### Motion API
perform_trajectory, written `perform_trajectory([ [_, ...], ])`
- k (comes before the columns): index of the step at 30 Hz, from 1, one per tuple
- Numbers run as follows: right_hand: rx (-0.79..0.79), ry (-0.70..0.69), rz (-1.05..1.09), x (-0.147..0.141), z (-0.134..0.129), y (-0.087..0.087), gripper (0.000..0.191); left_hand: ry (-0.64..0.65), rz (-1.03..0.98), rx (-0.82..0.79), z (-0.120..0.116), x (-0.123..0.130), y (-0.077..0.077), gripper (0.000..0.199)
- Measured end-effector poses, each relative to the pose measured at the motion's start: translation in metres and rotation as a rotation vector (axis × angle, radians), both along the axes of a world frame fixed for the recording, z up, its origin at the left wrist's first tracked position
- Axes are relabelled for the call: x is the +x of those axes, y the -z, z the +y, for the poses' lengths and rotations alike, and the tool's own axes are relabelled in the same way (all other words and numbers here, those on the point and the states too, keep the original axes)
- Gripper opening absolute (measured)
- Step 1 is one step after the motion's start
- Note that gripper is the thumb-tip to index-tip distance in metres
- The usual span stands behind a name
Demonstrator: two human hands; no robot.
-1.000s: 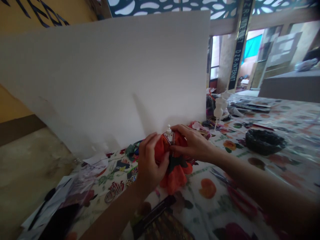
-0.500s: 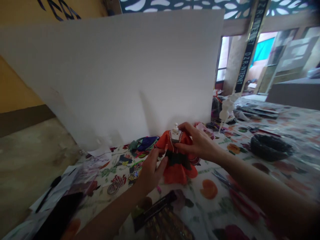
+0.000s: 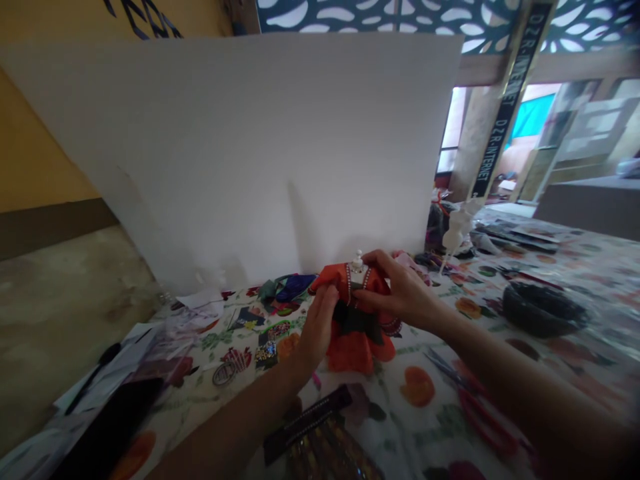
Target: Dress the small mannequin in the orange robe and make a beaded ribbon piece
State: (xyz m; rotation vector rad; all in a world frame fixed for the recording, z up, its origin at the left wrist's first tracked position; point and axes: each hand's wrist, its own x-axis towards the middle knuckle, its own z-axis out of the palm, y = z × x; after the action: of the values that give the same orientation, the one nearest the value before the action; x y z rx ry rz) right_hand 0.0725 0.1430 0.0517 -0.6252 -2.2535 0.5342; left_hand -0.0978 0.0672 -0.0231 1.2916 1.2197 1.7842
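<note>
A small white mannequin with a knobbed top stands upright on the table, wearing an orange-red doll dress with wide sleeves, beaded neckline trim and a dark green waist piece. My right hand is closed round the dress's right side, fingers behind the shoulder and thumb on the front of the chest. At the opposite side, my left hand has its fingers together on the left sleeve, its thumb side against the dress; what lies between those fingers is partly hidden.
Red-handled scissors lie at the right, near a dark bowl. A second white mannequin stands farther back. Blue-green cloth, a beaded packet and a black object lie leftward. A white board rises behind.
My left hand has drawn its fingers and thumb together and turned more upright against the sleeve. My right hand keeps its hold on the dress. The view has tilted slightly.
</note>
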Motion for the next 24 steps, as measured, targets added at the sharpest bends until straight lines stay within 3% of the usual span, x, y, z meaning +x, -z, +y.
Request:
perform_trajectory([
  [3,-0.005,-0.009,-0.001,0.0,-0.001,-0.001,0.045,-0.047,0.054,0.07,-0.004,0.008,-0.006,0.039],
  [7,-0.003,-0.019,0.004,0.001,-0.002,-0.001,0.044,0.004,0.034,0.144,-0.004,0.013,-0.009,0.031],
  [24,0.011,0.038,-0.017,0.001,-0.001,0.001,0.049,0.041,0.079,0.088,0.004,0.009,0.003,0.025],
])
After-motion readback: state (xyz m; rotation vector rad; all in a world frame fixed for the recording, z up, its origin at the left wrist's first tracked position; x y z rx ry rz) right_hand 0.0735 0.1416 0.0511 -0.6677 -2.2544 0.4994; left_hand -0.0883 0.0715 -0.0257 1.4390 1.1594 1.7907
